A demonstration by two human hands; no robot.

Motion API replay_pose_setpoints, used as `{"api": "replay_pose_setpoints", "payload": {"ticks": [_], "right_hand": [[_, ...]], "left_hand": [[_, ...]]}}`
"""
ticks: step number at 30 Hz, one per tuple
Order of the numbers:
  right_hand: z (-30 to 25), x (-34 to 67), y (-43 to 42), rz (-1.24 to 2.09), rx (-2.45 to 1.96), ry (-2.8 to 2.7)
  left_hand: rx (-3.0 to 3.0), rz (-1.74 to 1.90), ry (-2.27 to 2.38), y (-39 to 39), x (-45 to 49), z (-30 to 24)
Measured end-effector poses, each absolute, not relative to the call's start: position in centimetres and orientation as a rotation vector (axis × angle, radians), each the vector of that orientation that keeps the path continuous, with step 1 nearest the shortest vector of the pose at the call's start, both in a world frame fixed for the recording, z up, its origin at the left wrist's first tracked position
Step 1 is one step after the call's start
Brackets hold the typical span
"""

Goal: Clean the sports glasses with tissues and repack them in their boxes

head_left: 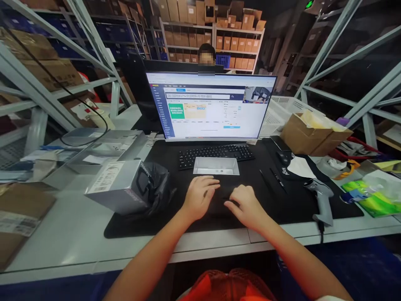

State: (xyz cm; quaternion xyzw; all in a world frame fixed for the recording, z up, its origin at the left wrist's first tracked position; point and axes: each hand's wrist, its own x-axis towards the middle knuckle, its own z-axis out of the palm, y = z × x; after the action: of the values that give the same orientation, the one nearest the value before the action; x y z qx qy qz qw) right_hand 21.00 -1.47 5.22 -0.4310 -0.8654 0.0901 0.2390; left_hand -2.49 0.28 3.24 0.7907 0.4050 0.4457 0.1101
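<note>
My left hand (202, 197) is over the black desk mat (175, 223), its fingers stretched to the right and the thumb a little apart from them. Facing it, my right hand (247, 205) has curled fingers with the thumb beneath. Something small and dark seems to be at its fingertips, but it blends into the mat. Just beyond both hands lies an open, shallow grey-white box (216, 166), against the black keyboard (203, 155). To the left of my left hand, a grey product box (117, 188) with a printed label stands beside crumpled black plastic (161, 186).
A monitor (206, 110) stands behind the keyboard. On the right are a pen (278, 179), a mouse (284, 157), a barcode scanner (321, 200), a green package (369, 192) and a cardboard box (310, 131). Grey trays (103, 152) occupy the left. A person (206, 52) is behind the monitor.
</note>
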Motion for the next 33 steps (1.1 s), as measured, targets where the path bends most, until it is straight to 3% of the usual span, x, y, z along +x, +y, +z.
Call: {"api": "replay_pose_setpoints", "payload": {"ticks": [6,11,14,17,23,29,33], "right_hand": [[6.4,24.4,-1.1,0.284,-1.058,-2.136],[6.9,20.1,-2.5,0.324,-1.058,-2.334],[6.6,20.0,-2.8,0.317,-0.987,-2.299],[5.8,20.8,-2.8,0.256,-0.963,-2.256],[4.9,19.3,-2.1,0.273,-1.088,-2.296],[7.3,18.6,-0.6,0.437,-1.263,-2.428],[8.6,17.7,0.1,0.371,-1.252,-2.603]], "left_hand": [[1.897,1.995,1.121,-0.2,-2.6,3.9],[1.739,2.06,0.992,-0.4,-1.6,2.8],[1.907,2.072,1.233,0.8,-3.0,2.7],[1.912,1.846,1.505,1.9,-4.0,3.1],[1.94,1.342,1.192,0.7,-2.7,3.4],[2.097,1.178,1.057,-0.2,-2.5,4.0],[2.206,1.103,0.904,-0.8,-2.5,4.5]]}}
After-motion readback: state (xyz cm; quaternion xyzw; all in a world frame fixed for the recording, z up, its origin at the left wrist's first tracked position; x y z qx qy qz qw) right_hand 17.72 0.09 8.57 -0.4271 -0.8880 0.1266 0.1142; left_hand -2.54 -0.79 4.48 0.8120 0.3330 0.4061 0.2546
